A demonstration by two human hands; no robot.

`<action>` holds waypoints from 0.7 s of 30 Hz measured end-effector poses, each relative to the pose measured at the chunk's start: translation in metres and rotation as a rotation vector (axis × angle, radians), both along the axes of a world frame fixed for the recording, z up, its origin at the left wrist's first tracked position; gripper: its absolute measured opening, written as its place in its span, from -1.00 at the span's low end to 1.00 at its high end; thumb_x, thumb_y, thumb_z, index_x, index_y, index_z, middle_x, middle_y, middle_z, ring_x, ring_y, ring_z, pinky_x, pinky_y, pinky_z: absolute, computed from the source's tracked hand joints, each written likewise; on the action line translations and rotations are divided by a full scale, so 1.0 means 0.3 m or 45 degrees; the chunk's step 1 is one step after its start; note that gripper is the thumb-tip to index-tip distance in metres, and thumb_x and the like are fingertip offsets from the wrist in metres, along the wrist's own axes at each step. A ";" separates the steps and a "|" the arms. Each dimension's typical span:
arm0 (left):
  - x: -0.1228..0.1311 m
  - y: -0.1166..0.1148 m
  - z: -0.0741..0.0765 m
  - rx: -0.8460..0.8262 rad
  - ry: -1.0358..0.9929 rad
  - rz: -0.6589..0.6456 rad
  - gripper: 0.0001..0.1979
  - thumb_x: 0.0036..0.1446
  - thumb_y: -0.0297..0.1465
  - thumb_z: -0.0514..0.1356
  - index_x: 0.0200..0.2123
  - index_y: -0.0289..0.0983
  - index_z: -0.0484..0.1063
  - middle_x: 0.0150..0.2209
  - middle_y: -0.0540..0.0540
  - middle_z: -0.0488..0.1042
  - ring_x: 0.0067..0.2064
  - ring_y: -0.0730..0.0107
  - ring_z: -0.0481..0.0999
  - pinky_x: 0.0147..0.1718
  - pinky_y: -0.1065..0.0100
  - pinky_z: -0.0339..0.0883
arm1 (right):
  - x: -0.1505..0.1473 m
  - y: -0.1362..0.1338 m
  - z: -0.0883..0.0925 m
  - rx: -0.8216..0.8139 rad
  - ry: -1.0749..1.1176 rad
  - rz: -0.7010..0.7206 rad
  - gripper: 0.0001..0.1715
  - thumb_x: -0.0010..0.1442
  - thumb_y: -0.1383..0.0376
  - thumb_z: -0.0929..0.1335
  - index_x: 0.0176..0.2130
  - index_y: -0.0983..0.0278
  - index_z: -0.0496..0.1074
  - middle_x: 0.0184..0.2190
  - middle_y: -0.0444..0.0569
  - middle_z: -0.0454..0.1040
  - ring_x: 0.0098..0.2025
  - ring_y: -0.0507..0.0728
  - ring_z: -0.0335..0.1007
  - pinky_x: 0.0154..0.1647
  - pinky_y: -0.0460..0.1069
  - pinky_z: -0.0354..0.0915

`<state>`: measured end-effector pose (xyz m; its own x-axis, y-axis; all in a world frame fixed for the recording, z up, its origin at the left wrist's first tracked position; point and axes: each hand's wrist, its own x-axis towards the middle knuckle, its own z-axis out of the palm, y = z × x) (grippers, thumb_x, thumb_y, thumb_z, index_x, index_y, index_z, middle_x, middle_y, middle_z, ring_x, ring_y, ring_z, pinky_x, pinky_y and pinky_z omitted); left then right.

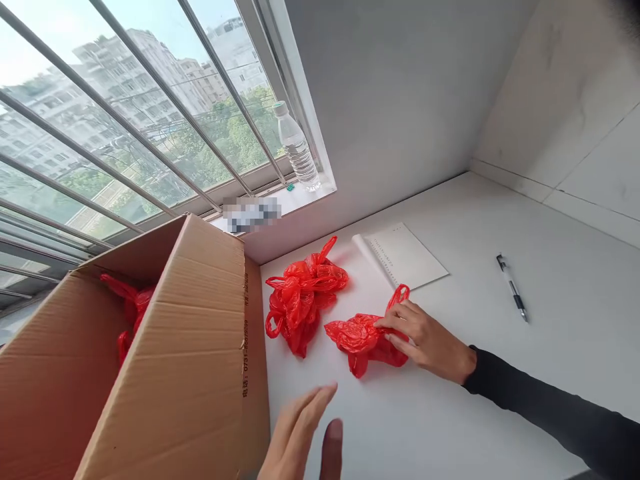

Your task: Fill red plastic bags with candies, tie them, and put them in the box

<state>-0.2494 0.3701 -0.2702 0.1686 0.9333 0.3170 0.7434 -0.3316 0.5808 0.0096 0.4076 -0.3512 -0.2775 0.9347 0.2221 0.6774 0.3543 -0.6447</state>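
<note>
A crumpled red plastic bag (357, 335) lies on the white tabletop. My right hand (420, 335) comes in from the right with its fingertips closed on the bag's right part, one handle loop standing up behind the fingers. My left hand (303, 433) hovers at the bottom of the view, nearer to me than the bag. Its fingers are stretched out with the thumb apart, and it touches nothing. Farther back and left, a pile of red plastic bags (303, 293) rests beside the cardboard box, its handle loops sticking out.
The tall open cardboard box (195, 320) stands at the left, with red plastic bags (131, 303) inside. Behind lie a spiral notebook (413, 257) and, farther right, a pen (513, 290). A water bottle (299, 150) stands on the sill by the barred window.
</note>
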 end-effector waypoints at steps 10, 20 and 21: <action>0.167 0.040 -0.248 -0.283 -0.034 -0.131 -0.75 0.40 -0.35 0.05 -0.23 -0.21 0.52 -0.32 -0.10 0.57 -0.26 0.17 0.53 -0.21 0.15 0.42 | 0.110 -0.191 0.031 0.022 0.175 -0.138 -0.77 0.35 0.48 0.26 -0.14 0.18 0.41 -0.16 -0.05 0.50 -0.08 0.18 0.35 -0.01 0.16 0.33; 0.174 -0.005 -0.218 -0.257 -0.188 -0.102 -0.53 0.26 -0.36 0.21 0.23 -0.03 0.41 0.23 -0.14 0.41 0.27 0.02 0.32 0.25 -0.08 0.19 | 0.092 -0.186 0.036 -0.372 0.220 -0.286 -0.53 0.30 0.18 0.35 0.17 0.17 0.28 0.00 0.02 0.44 0.06 0.24 0.33 0.15 0.24 0.29; 0.184 0.002 -0.217 -0.256 -0.195 -0.125 -0.61 0.23 -0.36 0.25 0.12 -0.03 0.51 0.12 -0.13 0.49 0.20 0.02 0.38 0.25 -0.09 0.17 | 0.082 -0.175 0.038 -0.372 0.219 -0.270 -0.61 0.33 0.17 0.33 0.13 0.16 0.32 -0.03 0.00 0.46 0.04 0.24 0.34 0.14 0.23 0.29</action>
<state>-0.1943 0.3707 -0.3352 0.2261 0.9616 0.1557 0.6117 -0.2645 0.7455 0.0343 0.3550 -0.3397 -0.0538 0.9979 -0.0351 0.5895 0.0034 -0.8078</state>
